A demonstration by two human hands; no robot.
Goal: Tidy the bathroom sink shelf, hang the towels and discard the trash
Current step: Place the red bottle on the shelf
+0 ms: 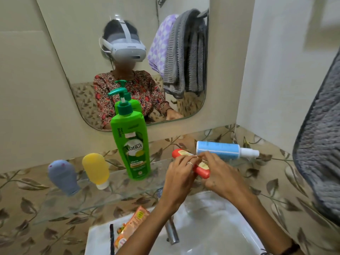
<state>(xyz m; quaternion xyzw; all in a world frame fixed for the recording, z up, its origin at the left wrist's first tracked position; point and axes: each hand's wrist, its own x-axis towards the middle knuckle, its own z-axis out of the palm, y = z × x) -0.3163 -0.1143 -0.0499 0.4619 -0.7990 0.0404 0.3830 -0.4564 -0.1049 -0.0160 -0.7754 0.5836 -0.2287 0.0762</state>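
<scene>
On the glass shelf [92, 205] stand a tall green pump shampoo bottle [131, 142], a yellow squeeze bottle [96, 170] and a grey-blue squeeze bottle [62, 176]. A blue-and-white bottle [219, 150] lies on its side at the shelf's right. A red-orange tube [201, 169] lies in front of it. My left hand [179, 178] and my right hand [219, 173] both hold the tube, fingertips meeting on its label. A grey towel [320, 157] hangs at the right edge.
Below the shelf is a white sink [211, 227] with a chrome tap [172, 231]. An orange wrapper [130, 227] and a dark comb [111, 238] lie on its left rim. The mirror [82, 52] reflects a purple towel and a grey towel on a rail.
</scene>
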